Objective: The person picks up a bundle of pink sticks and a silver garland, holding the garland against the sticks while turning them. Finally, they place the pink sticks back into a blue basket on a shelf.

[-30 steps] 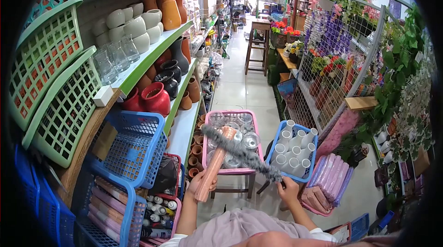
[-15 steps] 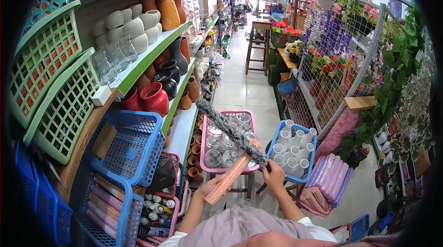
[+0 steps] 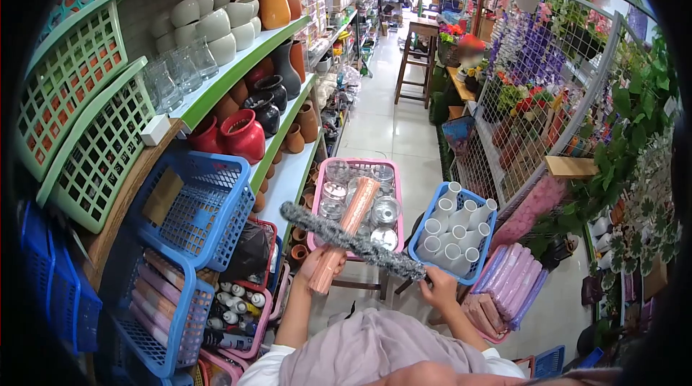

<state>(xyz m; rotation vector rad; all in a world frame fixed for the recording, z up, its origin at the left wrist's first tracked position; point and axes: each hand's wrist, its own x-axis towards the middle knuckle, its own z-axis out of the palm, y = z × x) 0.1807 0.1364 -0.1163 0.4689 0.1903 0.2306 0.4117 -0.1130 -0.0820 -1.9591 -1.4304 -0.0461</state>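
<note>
Grey and fuzzy, the duster brush (image 3: 351, 240) lies nearly level across the view, its long axis running from upper left down to the right hand (image 3: 438, 286), which grips its lower end. The left hand (image 3: 317, 265) is closed round a salmon-pink wrapped roll (image 3: 344, 233), tilted up and away, crossing under the brush. Just beyond sit a pink crate (image 3: 358, 206) of glass jars and a blue crate (image 3: 454, 233) of white tubes. No writing is readable.
</note>
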